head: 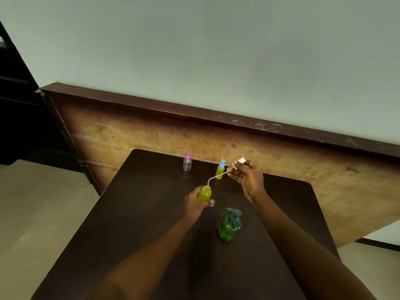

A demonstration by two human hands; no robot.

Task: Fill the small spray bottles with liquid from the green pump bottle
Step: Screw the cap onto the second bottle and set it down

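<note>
Spray bottle (204,193) yellow-green, uncapped | left fingers (195,195) wrap it | right fingers (235,173) pinch sprayer head (239,161)

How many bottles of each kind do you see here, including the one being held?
Small spray bottles: 3 (pink-capped bottle, blue-capped bottle, uncapped bottle in the left hand; its spray head is in the right hand)
Green pump bottle: 1
Total: 4

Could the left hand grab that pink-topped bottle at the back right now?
Probably not yet: the left hand holds an open filled bottle. The table between it and the pink-topped bottle looks free, though.
</note>
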